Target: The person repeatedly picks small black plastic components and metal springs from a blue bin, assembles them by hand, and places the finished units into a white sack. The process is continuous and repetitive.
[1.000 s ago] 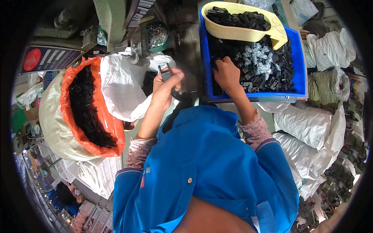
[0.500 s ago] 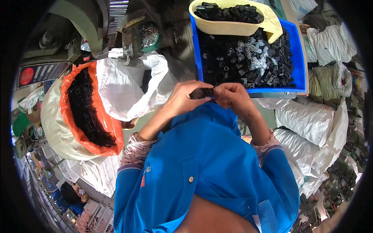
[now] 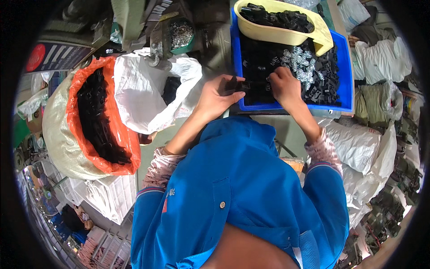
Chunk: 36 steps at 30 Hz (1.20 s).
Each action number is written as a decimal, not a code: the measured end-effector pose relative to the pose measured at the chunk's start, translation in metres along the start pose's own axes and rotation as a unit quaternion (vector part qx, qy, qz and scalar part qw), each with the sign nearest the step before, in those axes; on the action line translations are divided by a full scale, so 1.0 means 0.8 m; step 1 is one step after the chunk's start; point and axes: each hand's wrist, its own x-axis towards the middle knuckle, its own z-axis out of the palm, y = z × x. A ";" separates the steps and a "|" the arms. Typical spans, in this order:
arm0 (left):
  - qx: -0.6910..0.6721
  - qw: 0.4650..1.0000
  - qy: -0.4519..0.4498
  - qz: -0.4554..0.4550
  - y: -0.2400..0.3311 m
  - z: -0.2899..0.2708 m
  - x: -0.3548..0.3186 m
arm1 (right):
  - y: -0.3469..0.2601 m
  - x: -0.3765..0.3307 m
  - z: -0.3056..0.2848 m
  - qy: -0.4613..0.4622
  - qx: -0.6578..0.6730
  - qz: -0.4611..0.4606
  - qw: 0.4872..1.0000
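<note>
A black plastic part (image 3: 233, 85) is held in my left hand (image 3: 214, 96), thumb along its near side and fingers behind it. It sits just off the left wall of a blue tray (image 3: 240, 96). Over the tray, my right hand (image 3: 285, 86) is closed in a pinch, and a small metal coil spring (image 3: 268, 84) shows at its fingertips. Beyond that hand, a pile of silvery coil springs (image 3: 301, 65) lies on many small black plastic parts (image 3: 329, 80). A cream scoop-shaped container (image 3: 277, 32) of black pieces rests across the tray's far side.
To the left stand an orange-lined sack (image 3: 130, 150) of black parts and an open white bag (image 3: 139, 96). A green dish (image 3: 186, 47) of small metal pieces sits beside machinery (image 3: 155, 49). White sacks (image 3: 354, 141) lie on the right.
My hands have parted: the right moved right, away from the black part and into the tray. The left still holds the black part, now tilted differently. The view has shifted slightly.
</note>
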 end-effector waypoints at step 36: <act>0.207 0.909 0.136 0.337 0.001 -0.034 -0.009 | -0.086 0.089 -0.049 -0.170 0.666 0.052 0.724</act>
